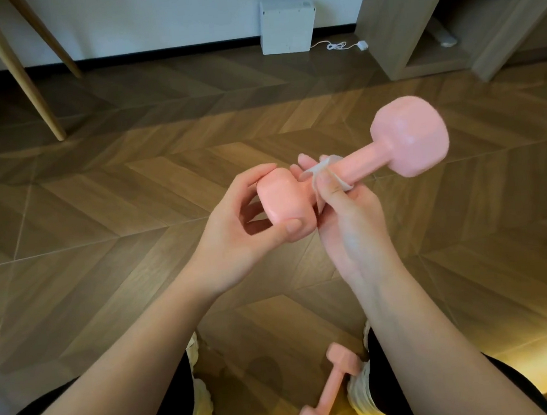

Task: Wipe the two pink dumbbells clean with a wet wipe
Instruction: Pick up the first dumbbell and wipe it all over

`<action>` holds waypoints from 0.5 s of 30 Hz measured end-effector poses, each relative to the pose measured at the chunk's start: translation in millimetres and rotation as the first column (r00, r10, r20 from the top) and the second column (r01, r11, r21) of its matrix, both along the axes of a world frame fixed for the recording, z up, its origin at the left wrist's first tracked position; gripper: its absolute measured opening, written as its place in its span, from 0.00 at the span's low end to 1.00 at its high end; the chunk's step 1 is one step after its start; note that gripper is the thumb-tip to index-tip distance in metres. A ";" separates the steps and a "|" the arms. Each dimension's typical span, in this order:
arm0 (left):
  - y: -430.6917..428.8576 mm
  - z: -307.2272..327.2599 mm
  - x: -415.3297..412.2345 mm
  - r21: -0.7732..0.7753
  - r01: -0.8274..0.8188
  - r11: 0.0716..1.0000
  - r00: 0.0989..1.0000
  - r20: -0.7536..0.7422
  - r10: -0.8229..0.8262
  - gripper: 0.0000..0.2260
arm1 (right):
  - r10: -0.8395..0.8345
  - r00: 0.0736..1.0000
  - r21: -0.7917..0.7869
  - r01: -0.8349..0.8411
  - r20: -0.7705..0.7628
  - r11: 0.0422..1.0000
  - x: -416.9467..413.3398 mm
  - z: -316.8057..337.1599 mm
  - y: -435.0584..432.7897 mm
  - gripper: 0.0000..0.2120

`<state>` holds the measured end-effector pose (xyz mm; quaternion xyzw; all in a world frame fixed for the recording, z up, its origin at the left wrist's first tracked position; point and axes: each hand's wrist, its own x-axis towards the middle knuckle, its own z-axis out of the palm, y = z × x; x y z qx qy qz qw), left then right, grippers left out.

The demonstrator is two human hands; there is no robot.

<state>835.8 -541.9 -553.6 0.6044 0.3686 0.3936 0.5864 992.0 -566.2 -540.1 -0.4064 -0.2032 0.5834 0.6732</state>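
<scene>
A pink dumbbell is held in the air at mid-frame, its far head pointing up to the right. My left hand grips its near head with thumb and fingers curled round it. My right hand pinches a white wet wipe wrapped around the dumbbell's handle, close to the near head. The second pink dumbbell lies on the wooden floor between my feet, near the right shoe.
Herringbone wooden floor all around. A white box with a cable stands against the far wall. Wooden table legs rise at the far left, and a wooden shelf unit at the far right. My light shoes are below.
</scene>
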 end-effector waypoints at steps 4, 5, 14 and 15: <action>0.9 1.4 1.1 -0.020 -0.009 1.000 1.000 -0.006 0.009 0.29 | -0.052 0.998 0.009 0.053 -0.029 0.999 14.1 5.1 3.5 0.07; 0.6 1.4 0.4 -0.028 -0.010 1.000 1.000 -0.011 0.009 0.29 | -0.066 0.997 0.011 0.066 -0.043 0.998 17.7 6.5 5.0 0.08; -3.3 -5.5 0.4 -0.147 0.015 0.989 1.000 -0.017 -0.018 0.23 | -0.194 0.962 -0.027 0.192 -0.191 0.981 19.5 5.6 8.7 0.04; -4.4 -7.2 1.9 -0.160 0.013 0.987 1.000 -0.021 -0.017 0.24 | -0.183 0.967 -0.027 0.182 -0.179 0.983 16.5 4.5 8.3 0.05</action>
